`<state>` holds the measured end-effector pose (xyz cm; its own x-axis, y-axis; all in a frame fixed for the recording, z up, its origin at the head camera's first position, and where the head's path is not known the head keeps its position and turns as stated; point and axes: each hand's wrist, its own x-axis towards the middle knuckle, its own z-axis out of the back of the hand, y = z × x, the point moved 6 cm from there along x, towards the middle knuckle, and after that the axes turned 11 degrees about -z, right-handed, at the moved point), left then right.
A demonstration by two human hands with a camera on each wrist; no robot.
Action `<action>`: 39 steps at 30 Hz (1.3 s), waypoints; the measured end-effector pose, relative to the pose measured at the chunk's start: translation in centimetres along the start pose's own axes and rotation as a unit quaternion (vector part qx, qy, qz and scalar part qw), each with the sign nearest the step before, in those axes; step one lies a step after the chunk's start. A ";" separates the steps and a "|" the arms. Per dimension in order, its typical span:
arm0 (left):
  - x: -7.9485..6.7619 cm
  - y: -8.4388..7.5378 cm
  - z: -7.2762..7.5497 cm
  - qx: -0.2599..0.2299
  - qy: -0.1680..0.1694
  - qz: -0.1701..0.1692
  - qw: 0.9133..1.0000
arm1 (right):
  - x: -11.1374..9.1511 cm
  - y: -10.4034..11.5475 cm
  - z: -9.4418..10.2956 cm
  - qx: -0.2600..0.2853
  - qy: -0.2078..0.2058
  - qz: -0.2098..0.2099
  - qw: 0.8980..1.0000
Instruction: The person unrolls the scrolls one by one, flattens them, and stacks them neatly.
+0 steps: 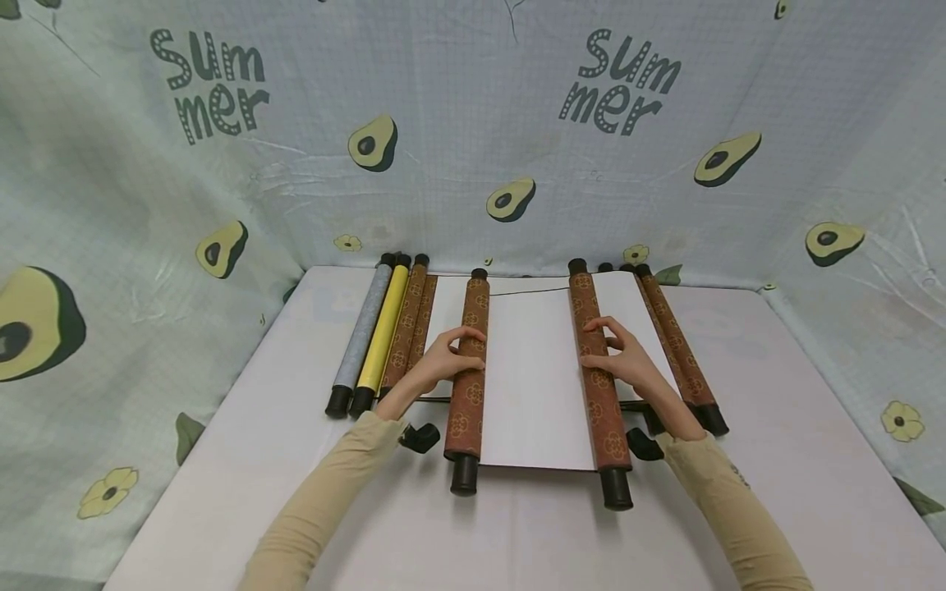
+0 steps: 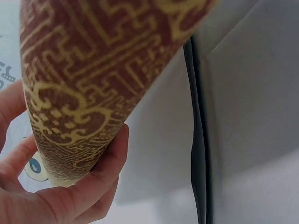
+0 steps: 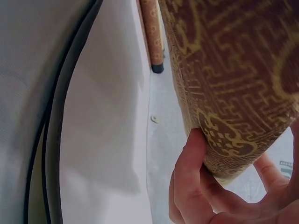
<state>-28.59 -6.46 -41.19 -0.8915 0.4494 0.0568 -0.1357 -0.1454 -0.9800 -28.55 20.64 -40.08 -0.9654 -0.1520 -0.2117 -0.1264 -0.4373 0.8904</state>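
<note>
A scroll with a blank white sheet (image 1: 535, 386) lies partly unrolled between two brown, gold-patterned rolls with black end knobs. My left hand (image 1: 441, 361) grips the left roll (image 1: 467, 410) near its middle, thumb on the near side and fingers beyond. In the same way, my right hand (image 1: 628, 361) holds the right roll (image 1: 602, 402). Both wrist views show the fingers curled around the patterned rolls, the left one (image 2: 79, 93) and the right one (image 3: 229, 93). The near ends of both rolls point toward me, and the sheet's dark near edge runs between them.
Left of the scroll lie a grey roll (image 1: 362, 328), a yellow roll (image 1: 384, 328) and brown rolls (image 1: 405, 332). More brown rolls (image 1: 683, 361) lie at the right. White sheet (image 1: 617, 300) shows outside the held rolls. A printed curtain (image 1: 443, 74) hangs behind the white table (image 1: 517, 533).
</note>
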 end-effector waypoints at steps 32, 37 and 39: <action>0.3 -0.3 0.5 0.073 -0.010 -0.026 0.997 | -0.3 -0.2 0.3 -0.057 0.012 -0.008 0.998; 0.2 -0.3 0.5 0.066 -0.011 -0.014 0.998 | -0.4 0.0 0.5 -0.054 0.023 -0.005 0.998; 0.3 -0.2 0.6 0.066 -0.009 -0.008 0.998 | -0.5 0.1 0.7 -0.053 0.024 -0.005 0.998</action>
<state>-29.04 -6.83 -40.88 -0.8966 0.4363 0.0760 -0.2034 -0.2532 -0.9458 -28.23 21.28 -39.65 -0.9520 -0.1884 -0.2413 -0.1083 -0.5301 0.8410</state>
